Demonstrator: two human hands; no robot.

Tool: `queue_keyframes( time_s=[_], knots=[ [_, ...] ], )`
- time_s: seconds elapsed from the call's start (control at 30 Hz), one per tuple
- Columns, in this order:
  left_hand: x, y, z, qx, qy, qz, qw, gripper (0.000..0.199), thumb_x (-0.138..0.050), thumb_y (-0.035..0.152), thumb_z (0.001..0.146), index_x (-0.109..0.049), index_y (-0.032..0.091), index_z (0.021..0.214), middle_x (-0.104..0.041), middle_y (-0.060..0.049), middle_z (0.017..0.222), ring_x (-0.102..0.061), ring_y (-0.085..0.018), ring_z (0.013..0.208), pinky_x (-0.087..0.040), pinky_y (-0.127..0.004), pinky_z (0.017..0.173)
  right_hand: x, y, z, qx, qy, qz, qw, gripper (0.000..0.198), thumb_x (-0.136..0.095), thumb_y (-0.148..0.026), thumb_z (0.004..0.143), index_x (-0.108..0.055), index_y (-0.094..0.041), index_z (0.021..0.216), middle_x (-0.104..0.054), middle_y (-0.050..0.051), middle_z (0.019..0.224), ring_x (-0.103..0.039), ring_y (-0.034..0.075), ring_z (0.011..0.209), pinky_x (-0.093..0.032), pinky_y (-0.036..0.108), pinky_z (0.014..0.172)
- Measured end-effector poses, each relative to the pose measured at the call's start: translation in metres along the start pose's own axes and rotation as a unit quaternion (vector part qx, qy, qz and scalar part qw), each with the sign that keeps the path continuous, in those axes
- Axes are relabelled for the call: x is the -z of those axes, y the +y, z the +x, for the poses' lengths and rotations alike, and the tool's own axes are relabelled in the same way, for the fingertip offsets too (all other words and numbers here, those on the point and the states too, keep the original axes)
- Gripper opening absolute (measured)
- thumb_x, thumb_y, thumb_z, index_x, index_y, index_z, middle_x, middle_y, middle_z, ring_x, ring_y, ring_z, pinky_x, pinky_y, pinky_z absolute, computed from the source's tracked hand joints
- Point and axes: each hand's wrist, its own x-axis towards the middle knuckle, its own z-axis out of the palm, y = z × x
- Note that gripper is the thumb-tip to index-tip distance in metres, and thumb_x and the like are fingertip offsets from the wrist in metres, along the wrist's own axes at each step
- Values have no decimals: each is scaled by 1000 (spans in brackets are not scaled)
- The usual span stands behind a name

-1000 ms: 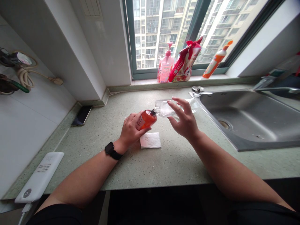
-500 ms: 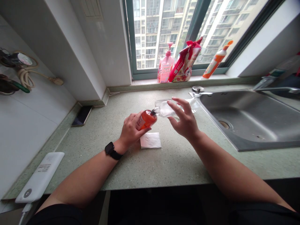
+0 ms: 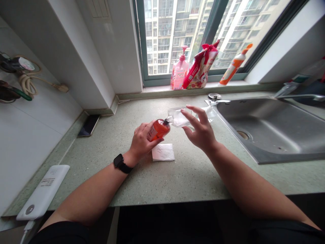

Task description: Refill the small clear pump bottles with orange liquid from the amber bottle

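The bottle (image 3: 161,130) is orange-red, the countertop (image 3: 142,188) speckled pale green, the tissue (image 3: 163,153) white.

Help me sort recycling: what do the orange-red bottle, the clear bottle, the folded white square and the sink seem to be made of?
Orange-red bottle: smooth, glossy plastic or glass; its highlights fit either.
Clear bottle: transparent, shiny plastic or glass; again unclear which.
Folded white square: probably tissue paper, matte, with soft fold lines.
Sink: likely stainless steel, satin grey with broad, blurred reflections.

Glossy orange bottle (image 3: 162,130), smooth clear bottle (image 3: 177,117), matt paper tissue (image 3: 163,152), speckled stone-look counter (image 3: 162,184), satiny metal sink (image 3: 276,125)
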Motion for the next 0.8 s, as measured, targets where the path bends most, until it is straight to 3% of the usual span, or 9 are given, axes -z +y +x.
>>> queue_keyframes(
  time_s=[0.8],
  knots=[
    [1, 1, 0, -1, 0, -4, 1000, 80, -73, 69, 94, -52, 26, 158, -68, -13, 130, -64, -31, 120, -53, -50, 105, 1, -1, 3, 12, -4, -5, 1000, 104, -66, 4, 87, -31, -48, 170, -50, 8, 159, -57, 36, 143, -56, 60, 117]
  ],
)
